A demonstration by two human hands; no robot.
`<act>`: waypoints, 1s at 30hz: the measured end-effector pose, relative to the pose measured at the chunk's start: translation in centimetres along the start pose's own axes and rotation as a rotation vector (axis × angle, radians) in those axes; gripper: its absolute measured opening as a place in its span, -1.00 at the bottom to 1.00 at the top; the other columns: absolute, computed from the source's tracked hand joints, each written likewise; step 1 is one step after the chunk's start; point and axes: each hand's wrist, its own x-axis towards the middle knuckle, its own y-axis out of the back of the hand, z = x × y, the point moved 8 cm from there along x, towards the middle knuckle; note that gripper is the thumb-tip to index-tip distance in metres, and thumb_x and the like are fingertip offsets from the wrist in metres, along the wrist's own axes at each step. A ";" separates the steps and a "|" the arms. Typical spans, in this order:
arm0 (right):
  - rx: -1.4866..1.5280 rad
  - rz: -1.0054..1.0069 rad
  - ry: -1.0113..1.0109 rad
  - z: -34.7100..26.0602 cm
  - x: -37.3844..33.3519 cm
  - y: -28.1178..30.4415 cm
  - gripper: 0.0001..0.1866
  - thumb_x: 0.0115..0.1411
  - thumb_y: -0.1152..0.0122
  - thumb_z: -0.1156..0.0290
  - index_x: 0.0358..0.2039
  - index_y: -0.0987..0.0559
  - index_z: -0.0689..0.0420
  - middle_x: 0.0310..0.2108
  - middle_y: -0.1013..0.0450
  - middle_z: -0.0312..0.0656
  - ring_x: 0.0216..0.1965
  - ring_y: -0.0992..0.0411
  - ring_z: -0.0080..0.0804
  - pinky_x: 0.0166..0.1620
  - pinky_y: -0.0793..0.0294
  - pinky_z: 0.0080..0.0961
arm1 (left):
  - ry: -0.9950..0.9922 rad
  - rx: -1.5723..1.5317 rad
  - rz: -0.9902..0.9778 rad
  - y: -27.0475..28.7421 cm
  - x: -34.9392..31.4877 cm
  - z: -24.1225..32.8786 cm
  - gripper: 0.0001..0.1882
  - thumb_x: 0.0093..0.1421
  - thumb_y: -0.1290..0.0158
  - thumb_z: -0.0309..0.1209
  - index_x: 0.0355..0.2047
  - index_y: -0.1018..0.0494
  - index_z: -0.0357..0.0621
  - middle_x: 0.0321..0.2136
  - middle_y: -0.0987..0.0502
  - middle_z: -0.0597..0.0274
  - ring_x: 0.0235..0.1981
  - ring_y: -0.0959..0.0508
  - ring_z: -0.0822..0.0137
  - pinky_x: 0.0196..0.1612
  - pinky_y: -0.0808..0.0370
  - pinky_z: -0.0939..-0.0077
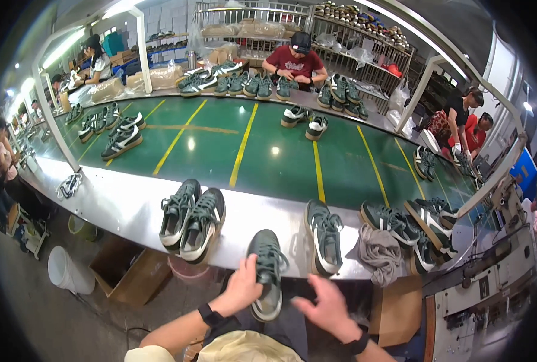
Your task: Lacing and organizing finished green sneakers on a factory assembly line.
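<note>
A dark green sneaker [267,260] with a gum sole and green laces is held at its left side by my left hand [244,285], its toe pointing away from me over the metal table edge. My right hand [327,306] is apart from it on the right, slightly blurred, thumb and fingers spread with nothing in them. Just beyond that hand stands another green sneaker [324,236], toe away from me, on the metal ledge [262,211]. To the left, a laced pair of the same kind, a left shoe [180,212] and a right shoe [203,224], sits side by side.
A grey cloth [378,253] lies right of the single sneaker, beside piled sneakers [428,226]. Beyond the ledge runs a green conveyor belt [220,151] with yellow lines and more shoes. A person in a red shirt [295,65] works across it. Cardboard boxes [137,265] stand below.
</note>
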 end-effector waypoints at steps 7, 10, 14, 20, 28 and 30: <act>0.161 -0.415 -0.475 -0.4 -12.2 -11.5 -0.06 0.01 -0.10 0.19 0.18 0.10 0.59 -0.43 -0.47 0.28 -0.32 -0.49 0.17 -0.21 -0.48 -0.14 | -0.009 -0.127 -0.307 -3.1 -12.0 2.8 -0.27 -0.08 -0.08 -0.54 0.13 -0.06 -0.16 -0.10 -0.19 -0.13 -0.16 -0.40 -0.23 -0.16 -0.42 0.08; 0.148 -0.435 -0.485 -0.3 -12.2 -12.0 -0.09 0.00 -0.09 0.22 0.17 0.07 0.61 -0.43 -0.46 0.28 -0.33 -0.48 0.17 -0.21 -0.48 -0.13 | -0.025 -0.127 -0.256 -3.1 -12.4 2.3 -0.27 -0.06 -0.09 -0.52 0.14 -0.06 -0.15 -0.10 -0.19 -0.13 -0.18 -0.42 -0.22 -0.17 -0.43 0.08; 0.123 -0.513 -0.515 0.3 -11.5 -12.6 -0.10 -0.03 -0.08 0.22 0.15 0.02 0.62 -0.41 -0.45 0.30 -0.32 -0.47 0.20 -0.21 -0.48 -0.14 | 0.016 -0.150 -0.309 -3.6 -11.4 1.3 -0.21 -0.13 -0.09 -0.53 0.15 -0.03 -0.13 -0.10 -0.17 -0.14 -0.23 -0.44 -0.25 -0.19 -0.46 0.06; 0.721 -0.504 -0.607 1.7 -10.4 -10.2 -0.30 0.15 -0.18 0.28 0.20 -0.13 0.34 -0.26 -0.52 -0.08 -0.28 -0.52 -0.38 -0.33 -0.53 -0.42 | -0.232 -0.012 -0.384 0.6 -9.7 1.7 -0.49 -0.04 -0.25 -0.14 -0.13 -0.44 -0.12 -0.22 -0.43 0.08 -0.21 -0.51 0.08 -0.19 -0.47 0.27; 0.290 -0.287 0.034 -1.7 -5.8 -7.8 -0.89 0.08 -0.24 0.38 -0.39 -0.56 0.11 -0.44 -0.42 -0.19 -0.38 -0.43 -0.29 -0.33 -0.42 -0.45 | -0.514 -0.282 -0.479 -1.8 -8.6 4.0 -0.69 0.13 -0.13 -0.26 -0.22 -0.50 -0.23 -0.22 -0.54 0.03 0.01 -0.45 -0.01 0.03 -0.41 0.30; 0.623 -0.619 -0.046 -2.4 -9.1 -7.8 -0.86 0.06 -0.29 0.35 -0.43 -0.58 0.13 -0.51 -0.43 -0.23 -0.43 -0.44 -0.42 -0.35 -0.43 -0.50 | -0.329 -0.612 -0.549 -0.5 -10.1 2.1 -0.77 0.11 -0.15 -0.30 -0.30 -0.54 -0.18 -0.38 -0.57 0.13 -0.15 -0.54 0.06 -0.10 -0.46 0.37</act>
